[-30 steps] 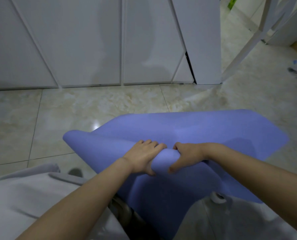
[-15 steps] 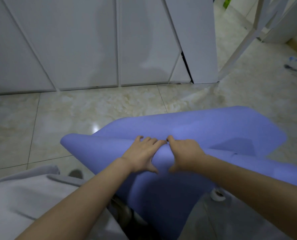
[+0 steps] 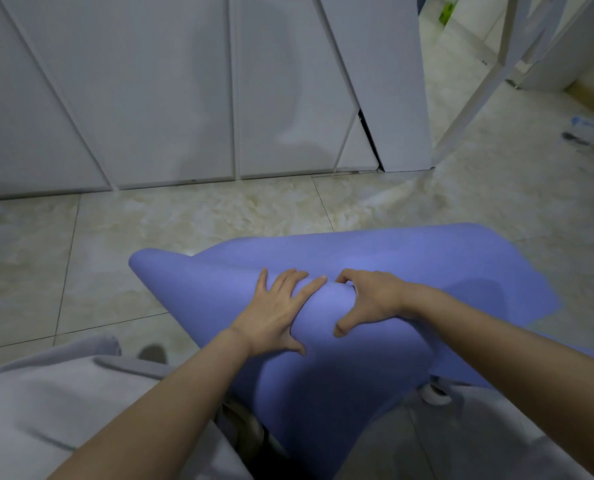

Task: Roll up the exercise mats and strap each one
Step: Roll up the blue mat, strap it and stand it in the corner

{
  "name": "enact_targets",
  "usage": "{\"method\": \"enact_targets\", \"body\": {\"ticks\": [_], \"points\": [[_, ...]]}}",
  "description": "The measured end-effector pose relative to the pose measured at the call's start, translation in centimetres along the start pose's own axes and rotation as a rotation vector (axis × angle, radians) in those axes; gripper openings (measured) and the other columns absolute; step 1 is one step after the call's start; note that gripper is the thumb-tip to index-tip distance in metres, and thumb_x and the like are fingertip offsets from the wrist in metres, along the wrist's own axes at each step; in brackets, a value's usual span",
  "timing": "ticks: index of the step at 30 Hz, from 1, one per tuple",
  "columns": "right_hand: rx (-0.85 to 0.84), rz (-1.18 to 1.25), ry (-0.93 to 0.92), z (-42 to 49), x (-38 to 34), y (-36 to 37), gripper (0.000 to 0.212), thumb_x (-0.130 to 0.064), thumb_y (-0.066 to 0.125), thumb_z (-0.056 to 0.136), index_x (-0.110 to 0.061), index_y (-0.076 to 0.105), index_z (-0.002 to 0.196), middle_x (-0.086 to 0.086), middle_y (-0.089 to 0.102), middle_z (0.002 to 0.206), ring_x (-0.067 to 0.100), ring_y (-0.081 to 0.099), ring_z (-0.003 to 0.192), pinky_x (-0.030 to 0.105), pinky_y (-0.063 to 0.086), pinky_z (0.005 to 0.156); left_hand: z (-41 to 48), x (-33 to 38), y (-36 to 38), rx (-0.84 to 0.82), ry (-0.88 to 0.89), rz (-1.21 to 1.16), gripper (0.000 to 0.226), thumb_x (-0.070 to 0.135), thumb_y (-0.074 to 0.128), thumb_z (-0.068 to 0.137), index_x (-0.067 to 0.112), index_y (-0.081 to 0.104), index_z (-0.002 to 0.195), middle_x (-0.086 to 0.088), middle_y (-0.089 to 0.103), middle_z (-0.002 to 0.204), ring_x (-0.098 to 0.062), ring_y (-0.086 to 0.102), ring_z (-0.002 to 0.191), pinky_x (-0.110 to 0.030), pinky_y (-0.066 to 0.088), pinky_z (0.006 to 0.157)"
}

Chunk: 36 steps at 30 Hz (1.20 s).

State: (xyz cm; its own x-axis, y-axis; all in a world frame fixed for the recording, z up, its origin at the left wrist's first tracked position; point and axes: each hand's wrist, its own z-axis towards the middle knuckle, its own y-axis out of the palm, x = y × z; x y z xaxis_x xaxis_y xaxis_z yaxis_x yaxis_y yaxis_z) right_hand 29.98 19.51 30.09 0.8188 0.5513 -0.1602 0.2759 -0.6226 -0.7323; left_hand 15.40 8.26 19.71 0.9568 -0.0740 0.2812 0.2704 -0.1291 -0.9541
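Note:
A purple exercise mat (image 3: 427, 268) lies partly on the tiled floor and partly rolled over my lap, its roll end sticking out at the left. My left hand (image 3: 276, 311) lies flat on top of the roll with fingers spread and straight. Just to its right, my right hand (image 3: 368, 299) curls over the roll, fingers hooked over the far side and thumb on the near side. The flat remainder of the mat spreads out beyond the hands toward the right. No strap is visible.
White cabinet doors (image 3: 170, 98) line the wall ahead. A white slanted frame leg (image 3: 475, 88) stands at the upper right, with small items (image 3: 590, 133) on the floor at the far right. My grey-clad knees (image 3: 63, 403) frame the mat.
My left hand has gone from gripping the roll to lying flat with fingers spread. The right hand shifted a little to the right and keeps its curled hold. The roll has turned slightly forward.

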Motion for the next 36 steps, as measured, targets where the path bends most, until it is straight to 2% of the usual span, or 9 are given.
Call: {"method": "enact_targets", "body": {"ticks": [4, 7, 10, 15, 17, 24, 30, 33, 36], "points": [[-0.105, 0.130, -0.009, -0.5, 0.1, -0.8, 0.069, -0.050, 0.079, 0.066, -0.032, 0.044, 0.123, -0.007, 0.057, 0.116, 0.018, 0.058, 0.100, 0.031, 0.050, 0.084, 0.6, 0.0, -1.3, 0.001, 0.011, 0.004, 0.111, 0.060, 0.073, 0.066, 0.029, 0.009, 0.150, -0.002, 0.030, 0.143, -0.019, 0.025, 0.134, -0.047, 0.009, 0.114], [-0.150, -0.006, -0.019, -0.7, -0.4, -1.1, 0.070, -0.056, 0.071, 0.071, -0.028, 0.039, 0.128, -0.006, 0.054, 0.113, 0.018, 0.055, 0.098, 0.029, 0.045, 0.081, 1.1, -0.1, -1.5, 0.030, 0.031, -0.012, 0.096, 0.055, 0.074, 0.066, 0.028, 0.026, 0.144, 0.001, 0.041, 0.132, -0.020, 0.037, 0.123, -0.042, 0.022, 0.108], [-0.149, -0.080, -0.004, -1.0, -0.9, -0.6, 0.073, -0.062, 0.066, 0.072, -0.023, 0.039, 0.128, -0.003, 0.055, 0.119, 0.020, 0.056, 0.101, 0.032, 0.045, 0.084, 1.1, -0.4, -1.4, 0.016, 0.029, -0.028, 0.084, 0.053, 0.074, 0.065, 0.029, 0.036, 0.137, 0.004, 0.049, 0.122, -0.020, 0.046, 0.113, -0.038, 0.031, 0.099], [0.096, -0.546, -0.075, -2.0, -2.6, 1.9, 0.079, -0.055, 0.067, 0.077, -0.013, 0.031, 0.132, 0.005, 0.050, 0.124, 0.024, 0.054, 0.110, 0.032, 0.034, 0.076, 1.8, -0.2, -2.1, -0.036, 0.033, 0.005, 0.086, 0.057, 0.074, 0.063, 0.029, 0.036, 0.135, 0.004, 0.055, 0.119, -0.021, 0.052, 0.109, -0.037, 0.037, 0.091], [0.153, -0.609, -0.068, -1.9, -2.9, 2.7, 0.082, -0.050, 0.069, 0.077, -0.010, 0.027, 0.135, 0.007, 0.048, 0.125, 0.024, 0.054, 0.111, 0.032, 0.034, 0.074, 1.9, -0.2, -2.2, -0.056, 0.043, 0.017, 0.091, 0.060, 0.074, 0.063, 0.029, 0.033, 0.138, 0.004, 0.054, 0.121, -0.020, 0.052, 0.111, -0.037, 0.034, 0.093], [0.228, -0.482, -0.097, -1.0, -2.1, 1.4, 0.076, -0.048, 0.073, 0.070, -0.012, 0.034, 0.124, 0.006, 0.060, 0.109, 0.028, 0.060, 0.097, 0.030, 0.033, 0.067, 1.1, -0.3, -2.1, -0.010, -0.030, -0.007, 0.098, 0.063, 0.070, 0.068, 0.030, 0.022, 0.146, 0.005, 0.040, 0.137, -0.017, 0.038, 0.127, -0.045, 0.016, 0.110], [0.286, -0.389, -0.016, 0.0, -0.9, -0.4, 0.084, -0.051, 0.077, 0.063, -0.015, 0.035, 0.126, 0.005, 0.063, 0.105, 0.029, 0.060, 0.096, 0.030, 0.036, 0.067, 0.4, 0.5, -1.5, 0.167, -0.323, -0.121, 0.094, 0.062, 0.066, 0.073, 0.022, 0.022, 0.145, -0.006, 0.027, 0.137, -0.024, 0.026, 0.129, -0.037, 0.028, 0.100], [0.312, -0.323, 0.011, 0.1, -0.5, -1.4, 0.086, -0.051, 0.078, 0.062, -0.016, 0.035, 0.128, 0.006, 0.062, 0.106, 0.029, 0.058, 0.097, 0.031, 0.036, 0.068, 0.5, 1.1, -1.8, 0.241, -0.258, -0.062, 0.089, 0.053, 0.069, 0.076, 0.015, 0.028, 0.144, -0.013, 0.031, 0.139, -0.030, 0.030, 0.132, -0.040, 0.029, 0.101], [0.291, -0.195, 0.050, -0.2, 0.0, -2.5, 0.090, -0.054, 0.078, 0.061, -0.018, 0.033, 0.130, 0.003, 0.060, 0.112, 0.027, 0.057, 0.102, 0.031, 0.036, 0.071, 0.8, 0.6, -1.3, 0.244, -0.140, 0.059, 0.115, 0.050, 0.085, 0.053, 0.009, 0.032, 0.146, -0.024, 0.040, 0.140, -0.039, 0.038, 0.133, -0.059, 0.035, 0.100]]}}
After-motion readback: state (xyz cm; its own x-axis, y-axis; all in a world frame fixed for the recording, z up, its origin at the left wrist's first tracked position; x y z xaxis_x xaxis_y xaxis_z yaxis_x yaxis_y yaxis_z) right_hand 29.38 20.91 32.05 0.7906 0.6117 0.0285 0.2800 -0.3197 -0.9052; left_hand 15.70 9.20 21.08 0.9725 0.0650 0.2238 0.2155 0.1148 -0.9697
